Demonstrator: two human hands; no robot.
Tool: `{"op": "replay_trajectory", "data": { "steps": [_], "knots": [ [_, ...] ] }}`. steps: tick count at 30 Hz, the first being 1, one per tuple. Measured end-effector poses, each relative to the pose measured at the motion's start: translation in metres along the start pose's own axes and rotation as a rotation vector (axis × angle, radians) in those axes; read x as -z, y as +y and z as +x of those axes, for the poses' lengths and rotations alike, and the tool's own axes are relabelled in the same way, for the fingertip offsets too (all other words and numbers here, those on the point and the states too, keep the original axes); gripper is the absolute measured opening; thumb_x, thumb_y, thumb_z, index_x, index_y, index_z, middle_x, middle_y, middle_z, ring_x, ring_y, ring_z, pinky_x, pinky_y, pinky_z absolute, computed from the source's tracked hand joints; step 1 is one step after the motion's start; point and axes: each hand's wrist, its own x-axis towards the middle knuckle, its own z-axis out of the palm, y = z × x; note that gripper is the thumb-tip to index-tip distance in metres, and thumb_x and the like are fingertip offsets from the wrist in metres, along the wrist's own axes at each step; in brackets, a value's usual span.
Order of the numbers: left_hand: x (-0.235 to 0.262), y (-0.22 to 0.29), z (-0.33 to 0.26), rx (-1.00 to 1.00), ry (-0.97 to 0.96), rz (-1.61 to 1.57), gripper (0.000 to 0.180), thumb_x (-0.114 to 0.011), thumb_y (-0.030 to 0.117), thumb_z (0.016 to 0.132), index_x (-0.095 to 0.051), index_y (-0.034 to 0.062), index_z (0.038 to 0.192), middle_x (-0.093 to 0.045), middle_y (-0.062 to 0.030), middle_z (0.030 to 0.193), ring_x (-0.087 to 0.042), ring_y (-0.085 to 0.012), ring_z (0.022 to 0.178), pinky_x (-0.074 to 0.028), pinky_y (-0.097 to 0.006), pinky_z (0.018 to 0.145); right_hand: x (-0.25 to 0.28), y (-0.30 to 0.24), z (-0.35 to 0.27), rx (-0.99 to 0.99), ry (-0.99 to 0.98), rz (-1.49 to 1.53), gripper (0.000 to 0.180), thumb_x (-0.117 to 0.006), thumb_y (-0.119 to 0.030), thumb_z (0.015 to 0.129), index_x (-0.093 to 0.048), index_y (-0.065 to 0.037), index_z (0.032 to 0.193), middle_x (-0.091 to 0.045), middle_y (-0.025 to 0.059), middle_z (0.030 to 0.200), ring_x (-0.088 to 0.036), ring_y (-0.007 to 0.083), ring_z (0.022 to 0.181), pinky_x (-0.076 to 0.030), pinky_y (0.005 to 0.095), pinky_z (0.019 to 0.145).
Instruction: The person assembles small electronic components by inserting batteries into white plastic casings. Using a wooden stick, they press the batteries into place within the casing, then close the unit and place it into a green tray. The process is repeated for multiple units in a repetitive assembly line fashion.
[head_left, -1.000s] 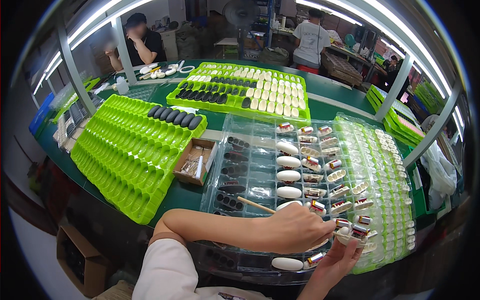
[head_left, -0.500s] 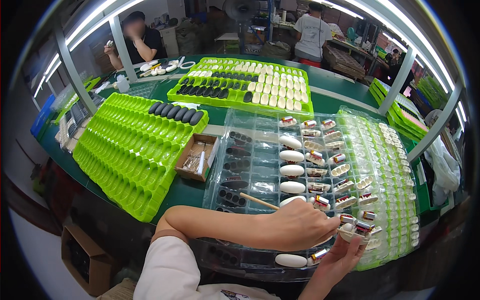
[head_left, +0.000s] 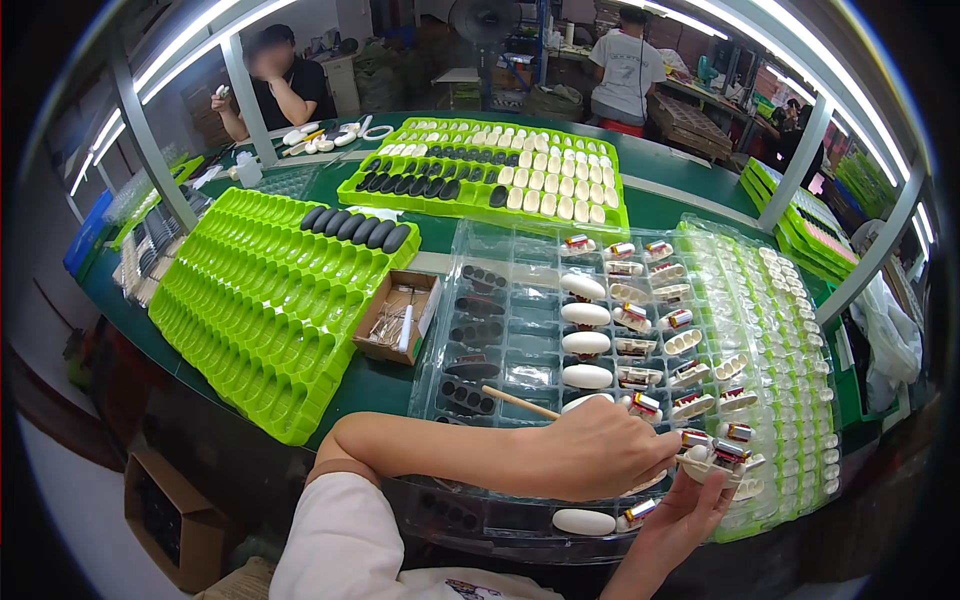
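My left hand reaches across from the left, its back up and fingers curled. A thin wooden stick juts out from its far side, and the fingertips meet a small white oval casing with a red-and-silver cylinder in it. From below, my right hand pinches that casing between thumb and fingers. The stick's other end is hidden. Beneath both hands lies a clear compartment tray with white oval shells, open casings with red-and-silver cylinders, and black pieces.
A mostly bare green tray with a row of black ovals stands left, beside a small cardboard box of thin tools. Farther back, another green tray holds black and white shells. Clear-covered trays lie right. Two people are behind.
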Motion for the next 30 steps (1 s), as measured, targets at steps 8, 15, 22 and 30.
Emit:
{"op": "replay_trajectory", "data": {
  "steps": [8,15,22,30],
  "knots": [
    [0.0,-0.001,0.0,-0.008,-0.002,0.007,0.019,-0.052,0.021,0.079,-0.044,0.0064,0.072,-0.054,-0.006,0.058,-0.051,-0.0265,0.045,-0.036,-0.036,0.037,-0.002,0.0,0.0,0.004,-0.006,0.0,0.04,-0.057,-0.017,0.08,-0.039,-0.002,0.112,-0.05,0.0083,0.101,-0.053,0.0142,0.091,-0.046,0.0259,0.078],
    [0.001,0.0,0.0,-0.013,0.001,0.013,0.017,-0.051,0.021,0.079,-0.044,0.007,0.073,-0.054,-0.0056,0.058,-0.052,-0.026,0.045,-0.037,-0.035,0.036,0.0,-0.001,-0.002,0.002,-0.011,0.018,0.04,-0.058,-0.016,0.08,-0.039,-0.002,0.112,-0.05,0.0086,0.102,-0.053,0.0148,0.091,-0.047,0.0257,0.077],
    [0.008,0.003,0.003,0.025,-0.087,0.038,0.015,-0.049,0.021,0.081,-0.045,0.0079,0.074,-0.051,-0.0052,0.055,-0.052,-0.0247,0.044,-0.036,-0.036,0.035,-0.001,0.002,-0.001,0.009,-0.012,0.053,0.041,-0.059,-0.012,0.078,-0.039,-0.003,0.112,-0.049,0.0082,0.104,-0.054,0.0165,0.091,-0.049,0.027,0.075],
    [0.009,0.004,0.007,0.04,-0.074,0.054,0.01,-0.057,0.017,0.076,-0.051,0.0096,0.074,-0.052,-0.0059,0.054,-0.052,-0.0234,0.046,-0.036,-0.033,0.037,-0.006,-0.003,0.004,-0.09,-0.034,0.151,0.041,-0.06,-0.008,0.077,-0.038,-0.005,0.111,-0.05,0.0065,0.101,-0.053,0.0145,0.091,-0.048,0.0279,0.077]
  ]
}}
